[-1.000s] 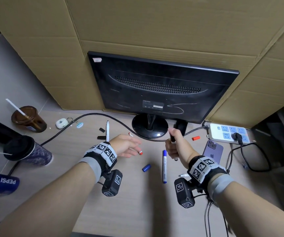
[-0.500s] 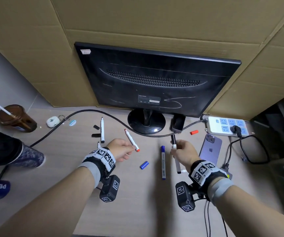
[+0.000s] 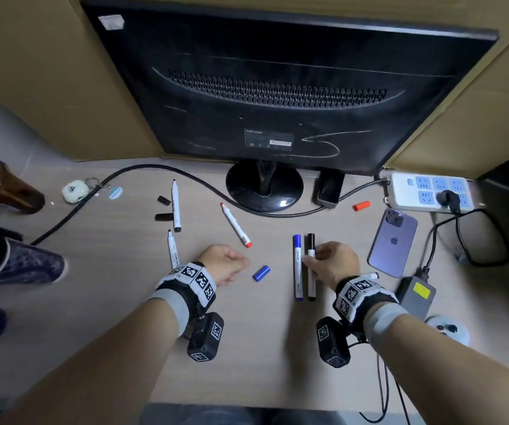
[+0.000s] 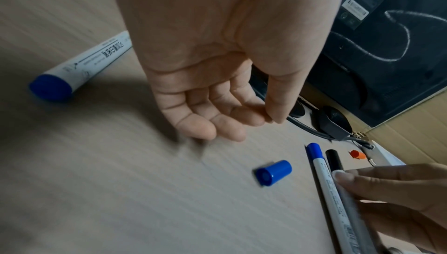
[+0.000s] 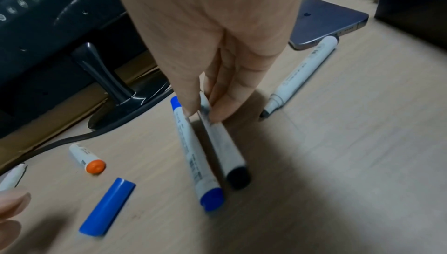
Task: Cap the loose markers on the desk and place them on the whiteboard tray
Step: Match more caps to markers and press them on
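Observation:
A capped black marker (image 3: pixel 311 280) (image 5: pixel 227 151) lies on the desk beside a capped blue marker (image 3: pixel 298 271) (image 5: pixel 191 151). My right hand (image 3: pixel 311 259) (image 5: pixel 203 110) pinches the black one near its cap end. Left of them lies a loose blue cap (image 3: pixel 261 273) (image 4: pixel 273 172). My left hand (image 3: pixel 231 265) (image 4: pixel 241 122) hovers beside that cap, loosely curled and empty. An uncapped red marker (image 3: pixel 236 229) lies ahead of it. Two uncapped markers (image 3: pixel 176 207) (image 3: pixel 172 248) and two black caps (image 3: pixel 163 200) (image 3: pixel 164 216) lie further left. A red cap (image 3: pixel 361 206) sits near the power strip.
A monitor stand (image 3: pixel 264 185) and its cable (image 3: pixel 142 170) cross the back of the desk. A purple phone (image 3: pixel 392 240), a power strip (image 3: pixel 431 191) and a power brick (image 3: pixel 417 297) are to the right. Another uncapped marker (image 5: pixel 300 74) lies by the phone. Cups (image 3: pixel 4 188) stand at left.
My right hand has brought the black marker down from near the monitor and laid it beside the blue one. My left hand has drawn back from the red marker.

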A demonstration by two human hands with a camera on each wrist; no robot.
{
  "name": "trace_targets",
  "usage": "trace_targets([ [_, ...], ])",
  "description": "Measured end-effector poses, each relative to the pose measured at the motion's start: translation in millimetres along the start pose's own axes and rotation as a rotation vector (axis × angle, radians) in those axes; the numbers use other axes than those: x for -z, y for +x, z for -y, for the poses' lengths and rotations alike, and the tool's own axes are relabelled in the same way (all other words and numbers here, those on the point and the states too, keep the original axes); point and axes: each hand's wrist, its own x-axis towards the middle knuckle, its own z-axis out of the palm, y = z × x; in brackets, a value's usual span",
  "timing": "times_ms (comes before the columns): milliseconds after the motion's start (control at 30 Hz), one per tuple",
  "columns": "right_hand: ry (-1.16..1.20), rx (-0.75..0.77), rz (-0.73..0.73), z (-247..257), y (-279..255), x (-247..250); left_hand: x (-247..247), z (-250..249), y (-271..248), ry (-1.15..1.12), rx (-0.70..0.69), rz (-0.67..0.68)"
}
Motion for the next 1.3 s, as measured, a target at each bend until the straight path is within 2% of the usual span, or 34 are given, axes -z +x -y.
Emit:
trace_targets([
  [167, 0.053, -0.017, -0.047, 6, -3, 20, -1, -3, 1, 0.013, 0.014, -0.001],
  [267, -0.061, 0.010, -0.149, 1, -1, 42, -1, -8, -1, 0.006, 0.010, -0.012],
  [333, -0.109, 0.004, -0.166, -4, -3, 58, -3, -11, -3, 0.016, 0.001, -0.018],
  [500, -0.317, -0.026, 0.026, -28, -6, 72, -10, -10, -3, 0.017, -0.002, -0.008],
  [700, -0.375, -0.035, 0.056, -49, -10, 60, -18, 3, 0, 0.025, 0.007, -0.036],
  [867, -0.221, -0.074, 0.034, -55, -10, 64, -21, 7, 1, 0.032, 0.015, -0.044],
  [967, 0.050, -0.093, 0.001, -52, -9, 65, -21, 7, -1, 0.033, 0.014, -0.056],
  [1100, 0.538, -0.127, 0.228, -30, -22, 67, -21, 4, -2, 0.034, -0.011, -0.131],
  [1200, 0.672, -0.129, 0.339, -22, -28, 65, -23, 3, 1, 0.066, -0.012, -0.153],
  [1300, 0.717, -0.146, 0.351, -20, -28, 60, -26, 2, 3, 0.079, -0.018, -0.130],
])
